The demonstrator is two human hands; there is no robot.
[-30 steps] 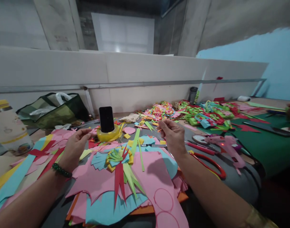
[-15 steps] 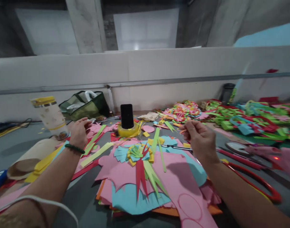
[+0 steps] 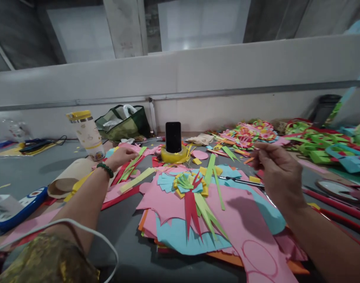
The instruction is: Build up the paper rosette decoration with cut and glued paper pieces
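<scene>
My left hand (image 3: 122, 156), with a green bead bracelet at the wrist, reaches over green, red and pink paper strips. Its fingers are stretched out, and I see nothing held in them. On the right, my right hand (image 3: 280, 169) is raised above the paper, thumb and fingers pinched together; what they hold, if anything, is too small to make out. Between the hands lies a layered paper rosette (image 3: 185, 184) in blue, yellow and green, with red and light-green tails (image 3: 190, 212). Beneath it are pink paper sheets (image 3: 233, 212) and a blue sheet (image 3: 180, 239).
A phone (image 3: 173, 137) stands in a yellow tape roll (image 3: 174, 157). Leftward are a tumbler (image 3: 87, 135), a green bag (image 3: 123, 122) and a cardboard tube (image 3: 69, 179). Paper flowers (image 3: 250, 133) and green paper pieces (image 3: 318, 145) are heaped at the right. A white cable (image 3: 79, 226) crosses my left arm.
The view has swung left, so the things on the table sit farther right. My left hand has lowered onto the strips, its fingers less raised. My right hand stays pinched.
</scene>
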